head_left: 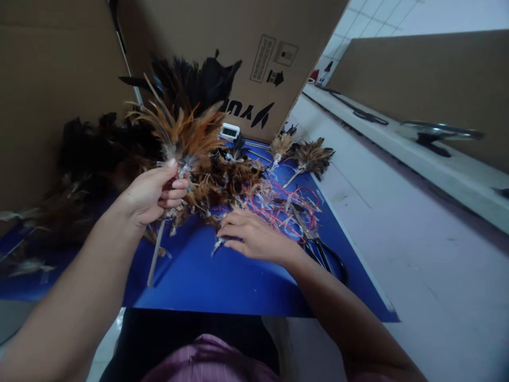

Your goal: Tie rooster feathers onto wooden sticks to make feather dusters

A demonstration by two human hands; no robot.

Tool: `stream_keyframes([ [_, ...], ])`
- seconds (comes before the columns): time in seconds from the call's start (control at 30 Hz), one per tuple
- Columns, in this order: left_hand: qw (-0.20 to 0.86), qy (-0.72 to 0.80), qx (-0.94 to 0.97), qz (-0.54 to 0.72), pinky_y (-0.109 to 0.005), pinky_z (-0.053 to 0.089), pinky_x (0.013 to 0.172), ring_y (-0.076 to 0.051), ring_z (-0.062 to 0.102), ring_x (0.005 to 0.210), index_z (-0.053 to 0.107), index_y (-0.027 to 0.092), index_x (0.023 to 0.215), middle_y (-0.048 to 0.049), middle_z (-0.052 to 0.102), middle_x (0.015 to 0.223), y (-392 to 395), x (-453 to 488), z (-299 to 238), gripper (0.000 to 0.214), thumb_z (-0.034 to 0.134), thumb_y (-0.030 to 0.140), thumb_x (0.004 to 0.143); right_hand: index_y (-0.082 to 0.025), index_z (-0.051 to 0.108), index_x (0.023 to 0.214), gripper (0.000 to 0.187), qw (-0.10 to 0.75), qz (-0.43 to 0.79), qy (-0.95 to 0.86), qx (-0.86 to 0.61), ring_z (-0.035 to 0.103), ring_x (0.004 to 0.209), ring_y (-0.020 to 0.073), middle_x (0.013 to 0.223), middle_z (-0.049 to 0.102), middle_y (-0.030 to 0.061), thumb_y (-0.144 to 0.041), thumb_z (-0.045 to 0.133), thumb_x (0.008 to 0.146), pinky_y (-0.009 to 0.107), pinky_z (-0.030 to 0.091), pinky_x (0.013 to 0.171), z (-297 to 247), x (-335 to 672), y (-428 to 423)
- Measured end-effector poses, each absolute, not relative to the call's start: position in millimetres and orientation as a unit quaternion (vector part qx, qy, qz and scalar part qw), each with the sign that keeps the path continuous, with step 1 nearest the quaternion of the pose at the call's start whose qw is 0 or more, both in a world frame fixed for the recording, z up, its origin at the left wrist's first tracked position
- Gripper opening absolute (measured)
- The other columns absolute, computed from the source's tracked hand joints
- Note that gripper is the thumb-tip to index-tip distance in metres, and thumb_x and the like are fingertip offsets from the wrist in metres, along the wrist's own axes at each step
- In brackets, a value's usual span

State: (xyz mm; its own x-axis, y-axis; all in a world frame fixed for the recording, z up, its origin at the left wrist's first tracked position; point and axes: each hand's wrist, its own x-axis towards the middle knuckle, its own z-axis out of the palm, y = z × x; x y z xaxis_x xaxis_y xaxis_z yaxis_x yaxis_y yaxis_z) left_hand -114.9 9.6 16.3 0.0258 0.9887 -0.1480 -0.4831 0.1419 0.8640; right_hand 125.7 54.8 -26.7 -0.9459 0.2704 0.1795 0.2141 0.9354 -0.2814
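Striped shirt (210,358); left hand (161,193) grips feathered stick (185,130); right hand (252,233) touches feathers (217,244), grip unclear; carton (222,32) behind.

Scissors (312,235), red strands (274,213) and heaped feathers (242,180) on a blue table (194,281) suggest a craft workshop.

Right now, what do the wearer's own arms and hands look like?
The left hand and right hand are bare: no gloves or wristbands visible. Both forearms are uncovered, no cables or markings showing. The top is purplish-pink, thinly striped; its sleeves barely show, if at all.
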Motion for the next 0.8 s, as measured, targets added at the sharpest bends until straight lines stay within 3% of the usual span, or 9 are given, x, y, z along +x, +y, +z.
stream_keyframes([
  [0.17, 0.645, 0.418, 0.303, 0.563, -0.012, 0.017, 0.032, -0.002, 0.022, 0.035, 0.043, 0.016, 0.072, 0.0056, 0.037, 0.055, 13, -107, 7, 0.027, 0.043, 0.031, 0.094, -0.020, 0.067, 0.090, 0.016, 0.086, 0.064, -0.987, -0.118, 0.052, 0.093, 0.0209, 0.098, 0.062, 0.0086, -0.022, 0.051, 0.092, 0.036, 0.043, 0.083, -37, 122, 45],
  [0.33, 0.649, 0.423, 0.322, 0.545, -0.011, 0.016, 0.032, -0.001, 0.021, 0.036, 0.041, 0.016, 0.069, 0.0054, 0.036, 0.056, 15, -102, -1, 0.030, 0.045, 0.034, 0.093, -0.020, 0.063, 0.096, 0.013, 0.149, 0.091, -0.977, -0.124, 0.050, 0.111, 0.0212, 0.112, 0.063, 0.0048, -0.024, 0.051, 0.093, 0.039, 0.037, 0.095, -6, 128, 41],
  [0.5, 0.658, 0.434, 0.333, 0.518, -0.012, 0.015, 0.032, -0.001, 0.020, 0.037, 0.041, 0.016, 0.066, 0.0058, 0.034, 0.054, 14, -94, -3, 0.035, 0.048, 0.039, 0.091, -0.016, 0.063, 0.100, 0.021, 0.253, 0.013, -0.961, -0.113, 0.056, 0.087, 0.0163, 0.091, 0.067, 0.0057, -0.021, 0.042, 0.097, 0.033, 0.038, 0.080, 44, 121, 43],
  [0.8, 0.661, 0.421, 0.342, 0.518, -0.011, 0.015, 0.035, -0.002, 0.022, 0.040, 0.044, 0.016, 0.071, 0.0046, 0.037, 0.058, 13, -86, -7, 0.026, 0.056, 0.034, 0.086, -0.018, 0.066, 0.087, 0.026, 0.163, -0.175, -0.966, -0.098, 0.047, 0.088, 0.0203, 0.090, 0.062, 0.0071, -0.020, 0.043, 0.097, 0.037, 0.026, 0.077, 65, 75, 71],
])
